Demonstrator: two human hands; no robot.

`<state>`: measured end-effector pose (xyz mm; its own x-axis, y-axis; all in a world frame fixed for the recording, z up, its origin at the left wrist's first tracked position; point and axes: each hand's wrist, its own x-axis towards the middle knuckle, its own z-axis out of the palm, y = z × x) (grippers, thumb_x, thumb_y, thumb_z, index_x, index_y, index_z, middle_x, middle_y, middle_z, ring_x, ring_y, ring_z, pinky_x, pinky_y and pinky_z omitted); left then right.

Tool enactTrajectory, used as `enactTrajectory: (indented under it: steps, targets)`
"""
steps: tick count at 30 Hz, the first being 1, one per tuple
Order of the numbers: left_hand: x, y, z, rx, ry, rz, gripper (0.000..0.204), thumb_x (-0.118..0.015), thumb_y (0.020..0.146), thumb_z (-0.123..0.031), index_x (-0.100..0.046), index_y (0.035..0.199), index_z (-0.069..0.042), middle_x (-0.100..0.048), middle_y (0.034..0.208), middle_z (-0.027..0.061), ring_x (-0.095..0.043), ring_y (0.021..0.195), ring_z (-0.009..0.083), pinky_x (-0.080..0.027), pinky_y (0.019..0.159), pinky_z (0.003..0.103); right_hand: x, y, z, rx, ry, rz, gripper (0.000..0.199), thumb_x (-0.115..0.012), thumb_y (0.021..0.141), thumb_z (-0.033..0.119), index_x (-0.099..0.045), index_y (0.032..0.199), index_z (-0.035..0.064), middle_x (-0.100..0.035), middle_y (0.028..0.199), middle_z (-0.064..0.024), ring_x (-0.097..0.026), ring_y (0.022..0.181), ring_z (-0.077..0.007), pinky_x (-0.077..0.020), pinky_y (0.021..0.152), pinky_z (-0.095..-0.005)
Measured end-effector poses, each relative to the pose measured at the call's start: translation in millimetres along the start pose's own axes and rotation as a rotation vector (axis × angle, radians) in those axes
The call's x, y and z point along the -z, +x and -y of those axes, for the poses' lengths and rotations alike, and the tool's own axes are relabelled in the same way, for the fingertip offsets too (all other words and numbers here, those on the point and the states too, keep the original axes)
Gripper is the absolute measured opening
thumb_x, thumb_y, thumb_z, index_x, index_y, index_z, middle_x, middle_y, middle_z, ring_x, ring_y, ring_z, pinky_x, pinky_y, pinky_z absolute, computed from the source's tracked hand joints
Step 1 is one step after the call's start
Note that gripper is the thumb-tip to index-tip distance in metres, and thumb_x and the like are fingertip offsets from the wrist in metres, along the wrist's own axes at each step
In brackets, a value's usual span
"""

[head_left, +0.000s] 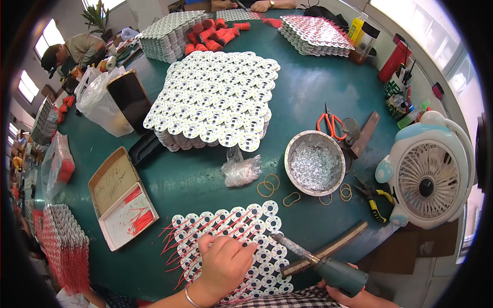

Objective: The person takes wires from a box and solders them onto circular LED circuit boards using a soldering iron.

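A panel of round white LED boards [271, 224] lies in front of me, with several red wires [181, 257] laid slantwise across it and past its left edge. My left hand [222, 263] rests over the panel's middle, fingers curled and pinched together; what is between the fingertips is hidden. In my right hand [336, 293] is a soldering iron [338, 275] with a dark green handle, its tip pointing up and left over the panel's right side. Just under the iron's shaft sits a dark bar [346, 237] with a lighter groove, slanting along the panel's edge.
A cardboard box [105, 226] of cut red wires stands left. Beyond are a tall stack of LED panels [213, 102], a phone [128, 100] and a bowl [288, 167] of shiny bits. Pliers [379, 208] and a fan [426, 186] stand right. Across the table are another person's hands [260, 6].
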<state>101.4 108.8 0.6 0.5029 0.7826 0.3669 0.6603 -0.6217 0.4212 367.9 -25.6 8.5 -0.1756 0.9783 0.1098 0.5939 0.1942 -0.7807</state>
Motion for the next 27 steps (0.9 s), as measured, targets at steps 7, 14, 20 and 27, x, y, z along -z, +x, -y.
enactTrajectory:
  steps: [7, 14, 20, 27]
  targets:
    - [-2, -1, 0, 0.026, -0.029, 0.003, 0.021, -0.071, 0.061, -0.009, -0.067, 0.081, -0.014, -0.046, 0.066, -0.0028, -0.050, 0.069, 0.0167, -0.030, 0.072, 0.038, -2, 9, 13, -0.156, 0.150, -0.019, 0.028, -0.069, 0.078, 0.009, -0.061, 0.104, 0.0010, -0.063, 0.100, -0.0163, -0.060, 0.092, -0.0308, -0.0463, 0.079, -0.0393]
    - [-3, 2, 1, 0.021, -0.028, -0.004, 0.021, -0.071, 0.061, -0.008, -0.067, 0.081, -0.015, -0.046, 0.066, -0.0026, -0.050, 0.067, 0.0165, -0.029, 0.071, 0.037, -4, 12, 14, -0.133, 0.204, -0.032, 0.035, -0.069, 0.077, 0.008, -0.056, 0.109, -0.0013, -0.061, 0.105, -0.0162, -0.061, 0.094, -0.0278, -0.0474, 0.080, -0.0363]
    - [-5, 2, 2, 0.021, -0.029, -0.007, 0.022, -0.070, 0.060, -0.008, -0.068, 0.081, -0.015, -0.045, 0.066, -0.0029, -0.050, 0.066, 0.0161, -0.029, 0.072, 0.037, -7, 12, 13, -0.130, 0.166, -0.045, 0.042, -0.072, 0.075, 0.007, -0.052, 0.111, -0.0030, -0.062, 0.104, -0.0169, -0.061, 0.093, -0.0263, -0.0483, 0.079, -0.0350]
    - [-4, 3, 2, -0.003, -0.009, -0.013, 0.021, -0.069, 0.060, -0.007, -0.067, 0.080, -0.015, -0.045, 0.066, -0.0031, -0.049, 0.067, 0.0155, -0.030, 0.072, 0.037, -10, 14, 16, -0.160, 0.178, -0.090, 0.044, -0.075, 0.071, 0.008, -0.053, 0.107, -0.0040, -0.063, 0.099, -0.0177, -0.063, 0.089, -0.0266, -0.0491, 0.078, -0.0354]
